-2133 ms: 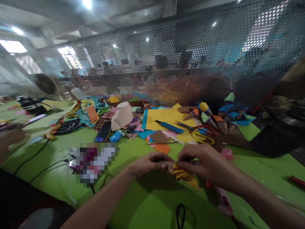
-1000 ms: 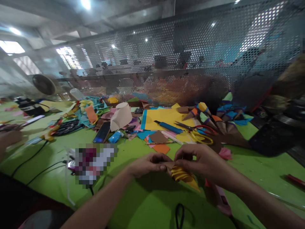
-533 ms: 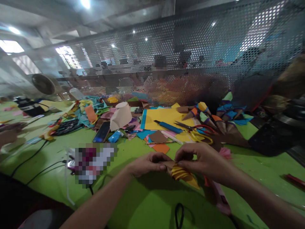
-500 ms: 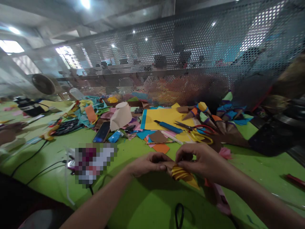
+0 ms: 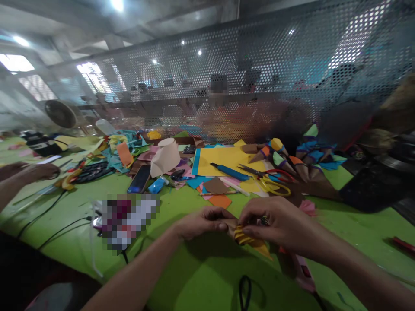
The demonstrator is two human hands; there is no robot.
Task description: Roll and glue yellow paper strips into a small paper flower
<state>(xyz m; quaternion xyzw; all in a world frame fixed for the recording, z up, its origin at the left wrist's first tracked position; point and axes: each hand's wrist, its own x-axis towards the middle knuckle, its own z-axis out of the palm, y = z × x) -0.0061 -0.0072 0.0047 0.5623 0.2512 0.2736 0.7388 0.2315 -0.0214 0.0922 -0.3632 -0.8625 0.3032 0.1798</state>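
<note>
Just above the green table, a small piece of yellow pleated paper [image 5: 259, 247] joins a strip of brown paper [image 5: 231, 224]. My left hand [image 5: 204, 223] pinches the brown end between thumb and fingers. My right hand [image 5: 275, 219] is closed on the yellow folds, thumb and fingertips pressing along their upper edge. The pleats fan out below, with a pointed tip hanging to the right. Under my right forearm lies a pink tool [image 5: 303, 272], partly hidden; its kind is not clear.
Behind my hands lie yellow-handled scissors [image 5: 275, 186], a blue utility knife [image 5: 231, 172], a yellow sheet [image 5: 223, 156], a phone [image 5: 139, 179] and paper scraps. A black cable loop [image 5: 245, 291] lies in front. At far left is another person's hand [image 5: 39, 171]. A perforated metal screen [image 5: 194, 86] stands behind.
My right hand has pressed further over the yellow pleats, covering more of them. My left hand keeps its place. The other person's hand at far left has reached further in over the table.
</note>
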